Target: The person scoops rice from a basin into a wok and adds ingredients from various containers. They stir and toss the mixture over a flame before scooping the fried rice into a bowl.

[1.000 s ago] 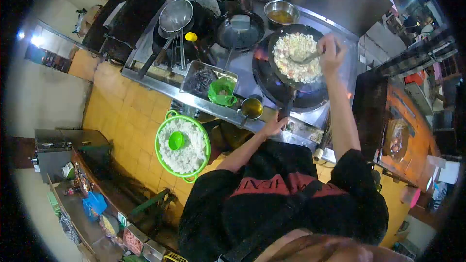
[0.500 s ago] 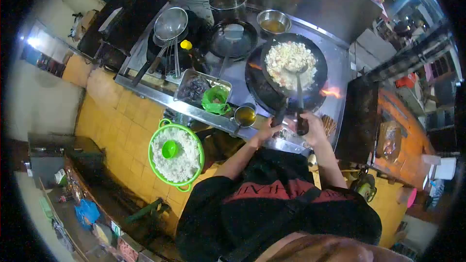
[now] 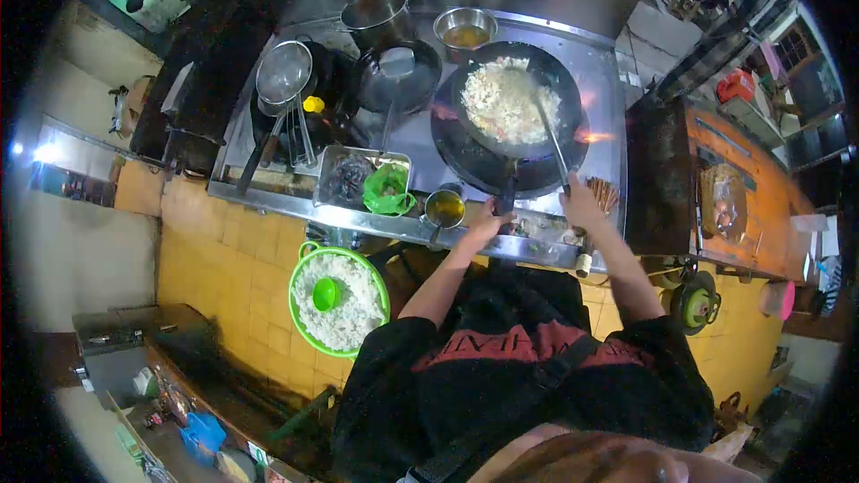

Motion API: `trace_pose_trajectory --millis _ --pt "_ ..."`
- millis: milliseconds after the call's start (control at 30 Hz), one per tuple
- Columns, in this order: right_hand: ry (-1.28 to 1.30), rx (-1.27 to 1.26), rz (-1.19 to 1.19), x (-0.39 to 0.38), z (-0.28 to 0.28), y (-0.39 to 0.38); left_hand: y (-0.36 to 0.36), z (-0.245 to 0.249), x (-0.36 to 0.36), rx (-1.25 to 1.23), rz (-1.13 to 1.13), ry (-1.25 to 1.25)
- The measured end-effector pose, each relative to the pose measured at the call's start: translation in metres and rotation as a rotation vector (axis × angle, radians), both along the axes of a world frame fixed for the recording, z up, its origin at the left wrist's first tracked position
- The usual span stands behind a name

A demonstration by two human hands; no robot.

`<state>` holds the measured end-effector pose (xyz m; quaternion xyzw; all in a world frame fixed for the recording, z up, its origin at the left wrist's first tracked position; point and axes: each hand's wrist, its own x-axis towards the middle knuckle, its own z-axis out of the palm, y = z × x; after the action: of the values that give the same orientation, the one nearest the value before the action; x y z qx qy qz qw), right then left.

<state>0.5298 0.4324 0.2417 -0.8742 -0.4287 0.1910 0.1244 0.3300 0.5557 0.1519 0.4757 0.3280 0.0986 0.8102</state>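
Because flame (image 3: 592,137) shows near the right rim of the large wok (image 3: 461,161), scorching looks the likeliest trouble: food (image 3: 492,103) left lying too long in the frying pan (image 3: 569,89) could catch. Pan sits over the wok, toward the right edge of the stove top (image 3: 605,63). Hard scraping with the ladle (image 3: 551,141) might push food over the rim, or shift the pan if the left grip slackens. Small metal pot (image 3: 455,190) of yellow liquid stands at the front edge, just beside the left hand (image 3: 484,224); a stray knock there could spill it.

Hand pose: left forearm angles forward, fingers closed round the end of the pan's handle near the front edge. Right hand (image 3: 583,207), arm reaching forward, fingers wrapped about the ladle's handle, which slants away and leftward; ladle's head blurred, contact there unclear.
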Motion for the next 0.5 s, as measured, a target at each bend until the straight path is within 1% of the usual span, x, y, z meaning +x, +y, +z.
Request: trace_pose_trajectory --millis 33,100,133,167,200,233,267,300,333,367,400,433,467,500 --pt "-0.003 0.01 -0.007 0.016 0.012 -0.007 0.004 0.01 0.002 0.01 -0.007 -0.003" --pt "-0.052 0.05 0.205 0.035 0.077 -0.033 0.003 0.038 -0.001 0.201 -0.099 0.183" --pt "-0.11 -0.06 0.134 0.02 0.119 -0.041 0.003 0.015 0.0 0.209 -0.106 0.183" --pt "-0.187 -0.099 0.152 -0.002 0.165 -0.047 0.003 -0.028 0.004 0.238 -0.024 0.104" --pt "-0.189 -0.092 0.149 -0.006 0.164 -0.052 0.005 -0.051 0.007 0.264 0.058 0.027" --pt "-0.171 -0.196 0.136 -0.007 0.161 -0.058 0.004 -0.023 0.006 0.058 0.027 0.005" --pt "-0.151 -0.304 0.122 -0.008 0.158 -0.064 0.005 0.006 0.005 0.057 0.024 0.005" --pt "-0.113 -0.328 0.168 -0.017 0.151 -0.061 0.01 0.034 0.006 0.107 -0.077 0.063" --pt "-0.176 -0.268 0.142 -0.023 0.129 -0.051 0.014 0.048 0.009 0.159 -0.179 0.122" --pt "-0.234 -0.211 0.116 -0.029 0.095 -0.042 0.011 0.048 0.015 0.013 -0.065 0.15" --pt "-0.172 -0.202 0.103 -0.026 0.058 -0.029 0.014 0.036 0.023 0.007 -0.074 0.156" --pt "-0.169 -0.16 0.085 -0.023 0.021 -0.015 0.02 0.014 0.032 -0.219 -0.091 0.146" --pt "-0.253 -0.184 0.125 -0.029 0.022 -0.014 0.022 0.002 0.037 -0.441 -0.103 0.134" --pt "-0.093 -0.138 0.099 -0.023 0.034 -0.02 0.019 0.005 0.037 -0.434 -0.092 0.039"
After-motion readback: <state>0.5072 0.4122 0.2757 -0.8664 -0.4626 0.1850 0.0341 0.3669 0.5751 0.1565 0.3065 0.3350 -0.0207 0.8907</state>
